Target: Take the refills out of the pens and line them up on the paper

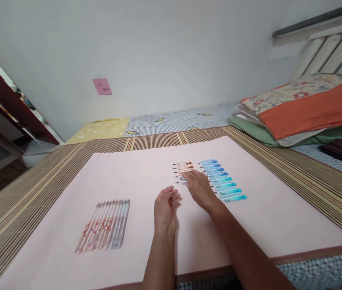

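On a pale pink sheet point(134, 169) lie three sets of pens. My right hand point(199, 188) rests palm down with fingers stretched flat over the near end of a short row of brown-capped pens point(184, 166). Just to its right runs a row of several blue-capped pens point(223, 180). My left hand point(165, 205) hovers beside the right one, fingers loosely curled, with nothing visible in them. A tight bundle of several clear pens with red print point(106, 225) lies at the near left of the sheet.
The sheet lies on a striped woven mat point(32, 189) over a bed. Folded blankets and an orange-and-floral pillow point(303, 108) are stacked at the right. A pink sticky note point(102, 86) hangs on the wall. Dark wooden furniture point(5, 117) stands at the left.
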`<act>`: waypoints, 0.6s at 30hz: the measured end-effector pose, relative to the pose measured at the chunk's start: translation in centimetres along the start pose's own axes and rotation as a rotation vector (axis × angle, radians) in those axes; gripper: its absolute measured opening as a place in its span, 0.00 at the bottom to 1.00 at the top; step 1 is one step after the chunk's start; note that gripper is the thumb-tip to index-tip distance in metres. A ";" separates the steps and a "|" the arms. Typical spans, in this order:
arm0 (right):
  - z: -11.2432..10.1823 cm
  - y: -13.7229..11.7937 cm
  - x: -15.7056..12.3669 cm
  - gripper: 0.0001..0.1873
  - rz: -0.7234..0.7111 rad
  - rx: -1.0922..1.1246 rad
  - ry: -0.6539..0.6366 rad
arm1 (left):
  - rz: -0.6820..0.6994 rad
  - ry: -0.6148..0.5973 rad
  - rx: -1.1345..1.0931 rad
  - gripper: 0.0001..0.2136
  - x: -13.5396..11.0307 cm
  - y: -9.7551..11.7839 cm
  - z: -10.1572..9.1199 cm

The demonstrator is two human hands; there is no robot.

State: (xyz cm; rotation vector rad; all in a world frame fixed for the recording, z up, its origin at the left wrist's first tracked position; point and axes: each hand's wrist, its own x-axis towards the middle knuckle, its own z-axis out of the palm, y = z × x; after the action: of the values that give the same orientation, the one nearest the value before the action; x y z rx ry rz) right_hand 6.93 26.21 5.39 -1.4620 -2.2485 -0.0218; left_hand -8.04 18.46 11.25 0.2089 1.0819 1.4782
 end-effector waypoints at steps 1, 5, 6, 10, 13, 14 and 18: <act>0.0 -0.1 0.0 0.29 0.003 0.008 -0.006 | -0.001 0.000 -0.001 0.07 0.0 0.0 0.0; -0.4 -0.2 -0.2 0.30 0.023 0.019 -0.016 | -0.007 -0.007 -0.005 0.07 0.1 0.0 0.0; -0.5 -0.3 -0.2 0.29 0.022 0.020 -0.014 | -0.009 -0.009 -0.005 0.07 0.1 0.0 0.0; -0.6 -0.3 -0.3 0.24 0.009 0.031 0.005 | -0.008 -0.007 -0.010 0.07 0.1 0.0 0.0; -0.5 -0.2 -0.3 0.23 -0.003 0.037 0.029 | -0.008 -0.004 -0.018 0.07 0.1 0.0 0.0; -0.4 -0.2 -0.4 0.23 -0.006 0.036 0.040 | -0.009 -0.005 -0.021 0.07 0.1 0.0 0.0; -0.1 0.0 -0.4 0.23 -0.017 0.026 0.057 | -0.011 -0.007 -0.023 0.07 0.1 0.0 0.0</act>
State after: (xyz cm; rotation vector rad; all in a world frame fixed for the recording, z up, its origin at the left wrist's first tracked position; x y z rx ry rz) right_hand 7.09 25.84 5.29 -1.4112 -2.2073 -0.0395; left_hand -8.03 18.56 11.17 0.1915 1.0581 1.4784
